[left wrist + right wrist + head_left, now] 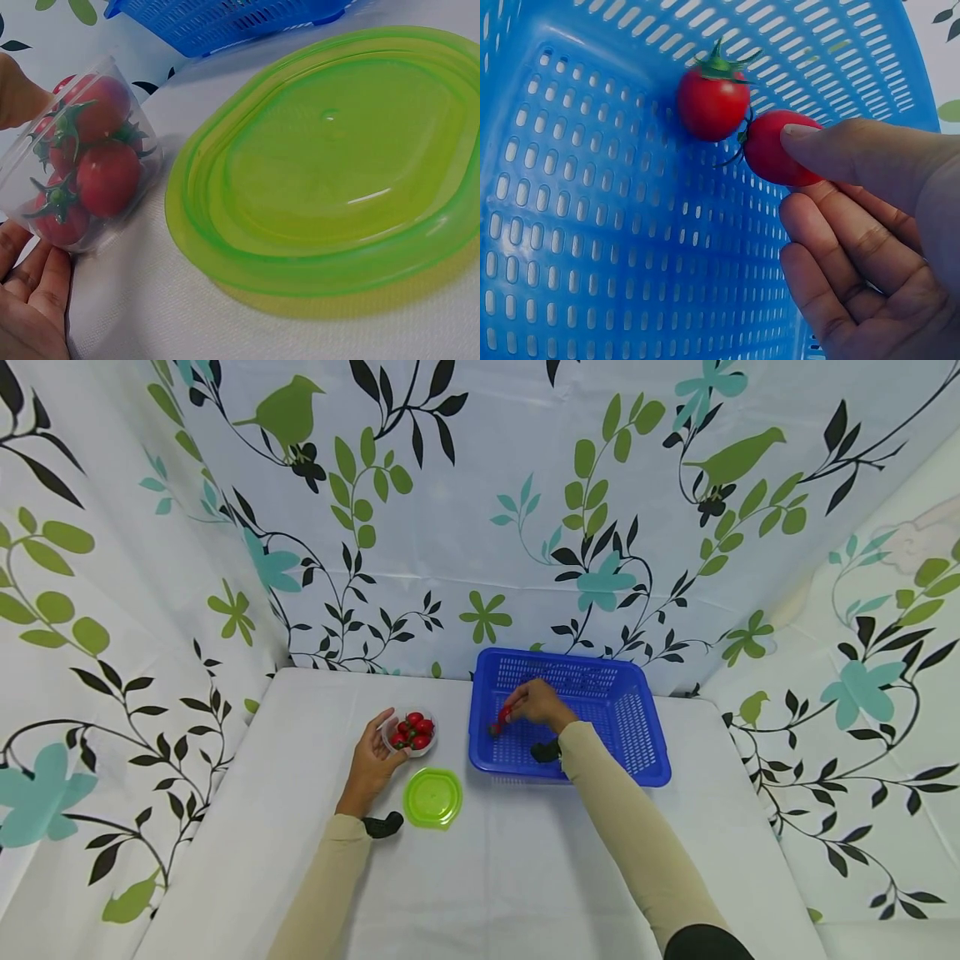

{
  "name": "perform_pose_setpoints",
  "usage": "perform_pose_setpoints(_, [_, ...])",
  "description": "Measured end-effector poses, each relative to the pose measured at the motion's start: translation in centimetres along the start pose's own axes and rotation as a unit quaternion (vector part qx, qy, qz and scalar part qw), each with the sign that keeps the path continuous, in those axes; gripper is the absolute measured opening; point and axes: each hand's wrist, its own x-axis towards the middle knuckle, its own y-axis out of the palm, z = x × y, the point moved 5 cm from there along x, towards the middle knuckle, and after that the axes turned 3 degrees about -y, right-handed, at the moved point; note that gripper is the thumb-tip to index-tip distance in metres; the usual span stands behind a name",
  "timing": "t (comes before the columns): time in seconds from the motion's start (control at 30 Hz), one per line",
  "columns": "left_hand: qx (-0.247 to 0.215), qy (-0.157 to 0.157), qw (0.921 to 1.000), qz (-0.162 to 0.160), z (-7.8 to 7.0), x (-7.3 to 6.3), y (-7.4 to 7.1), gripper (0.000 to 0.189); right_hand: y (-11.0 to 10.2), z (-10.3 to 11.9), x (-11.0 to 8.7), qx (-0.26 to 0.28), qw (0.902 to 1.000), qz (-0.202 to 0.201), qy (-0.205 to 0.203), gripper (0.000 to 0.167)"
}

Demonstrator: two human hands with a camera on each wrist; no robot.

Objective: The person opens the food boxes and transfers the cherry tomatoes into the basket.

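Note:
In the head view my left hand (pixel 370 766) holds a small clear plastic container (pixel 135 199), thumb and fingers at opposite sides of it. Several red cherry tomatoes (pixel 109 178) with green stems fill it; the left wrist view shows it standing tilted in that picture. My right hand (pixel 542 703) reaches inside the blue basket (pixel 654 760), where thumb and fingers pinch a cherry tomato (pixel 771 159). Another cherry tomato (pixel 713 105) lies in the basket, right beside the pinched one. The other fingers of that hand are partly curled below it.
A translucent green lid (pixel 432 798) lies on the white-covered table (pixel 487 877), just in front of the container and near my left wrist. The basket stands at the back right, close to the patterned curtain (pixel 480 527) that hangs behind the table.

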Motion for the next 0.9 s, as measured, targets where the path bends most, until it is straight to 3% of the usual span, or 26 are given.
perform_pose_setpoints(0.3, [0.004, -0.017, 0.9999, -0.002, 0.1, -0.1, -0.1, 0.086, 0.4, 0.0, 0.4, -0.007, 0.9998, 0.016, 0.007, 0.019])
perform_pose_setpoints(0.9, [0.002, -0.007, 1.0000, -0.001, 0.3, 0.1, 0.0, 0.086, 1.4, -0.4, 0.9, -0.042, 0.9987, 0.027, -0.004, 0.021])
